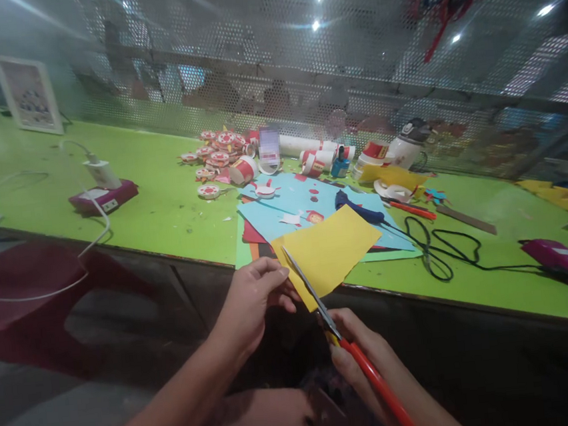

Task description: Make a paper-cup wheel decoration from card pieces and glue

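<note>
My left hand point(252, 303) pinches the near left corner of a yellow paper sheet point(330, 249) held over the table's front edge. My right hand point(360, 353) is closed on red-handled scissors point(324, 313), whose blades run up into the yellow sheet along its left side. Under the yellow sheet lie blue sheets point(288, 209) and other coloured paper on the green table point(172, 197).
At the back stand red-and-white paper cups and discs point(223, 155), a glue bottle point(340, 164) and a white kettle point(405, 148). A glue gun with black cord point(438, 252) lies to the right. A white charger point(102, 173) sits on a purple box at left.
</note>
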### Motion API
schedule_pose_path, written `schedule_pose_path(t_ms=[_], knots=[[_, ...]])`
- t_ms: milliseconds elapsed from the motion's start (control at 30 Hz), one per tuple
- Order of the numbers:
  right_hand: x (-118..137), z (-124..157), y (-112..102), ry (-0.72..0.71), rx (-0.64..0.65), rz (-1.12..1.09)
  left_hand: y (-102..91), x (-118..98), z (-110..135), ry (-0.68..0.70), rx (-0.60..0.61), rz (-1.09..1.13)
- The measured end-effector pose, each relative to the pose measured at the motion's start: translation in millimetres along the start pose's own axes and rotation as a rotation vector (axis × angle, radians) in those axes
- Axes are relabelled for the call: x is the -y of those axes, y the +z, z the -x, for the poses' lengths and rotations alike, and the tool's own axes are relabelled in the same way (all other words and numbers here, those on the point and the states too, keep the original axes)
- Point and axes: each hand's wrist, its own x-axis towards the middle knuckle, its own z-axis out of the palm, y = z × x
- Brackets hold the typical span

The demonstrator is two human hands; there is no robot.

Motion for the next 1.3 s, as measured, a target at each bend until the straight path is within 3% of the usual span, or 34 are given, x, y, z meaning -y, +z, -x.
schedule_pose_path(t_ms=[900, 1300], knots=[[9.3, -12.1, 3.6, -0.048, -0.041, -0.017, -2.7, 2.2, -5.0, -0.020, 0.027, 0.058], [16.4, -19.4, 0.0, -0.005, -0.051, -0.053, -3.4, 3.3, 1.1, -0.018, 0.027, 0.035]])
